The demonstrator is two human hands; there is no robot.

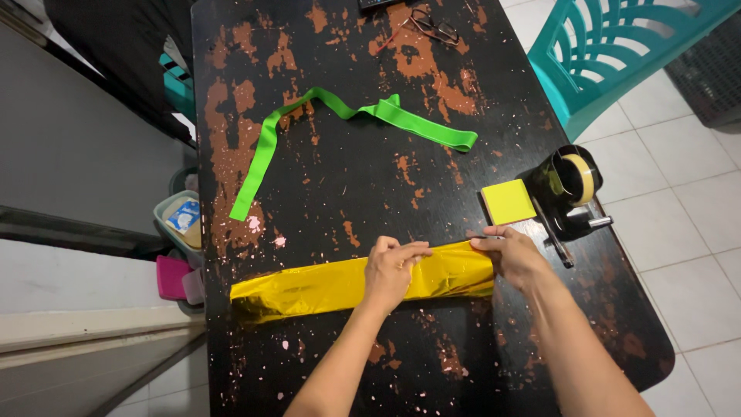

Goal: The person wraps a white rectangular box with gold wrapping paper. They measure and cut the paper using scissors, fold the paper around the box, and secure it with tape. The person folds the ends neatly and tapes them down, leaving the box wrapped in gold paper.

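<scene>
Near the table's (pixel 324 185) front edge lies a gold foil roll (pixel 309 287). The left hand (pixel 392 270) pinches its top mid-length; the right hand (pixel 513 255) grips its right end, perhaps holding tape, beside a tape dispenser (pixel 570 189).

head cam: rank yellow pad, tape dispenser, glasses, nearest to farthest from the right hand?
From the right hand, on the gold roll's right end:
1. Yellow pad, just beyond the hand, toward the table's right edge.
2. Tape dispenser, right of the pad, at the table edge.
3. Glasses, far end of the table, past the green ribbon.
</scene>
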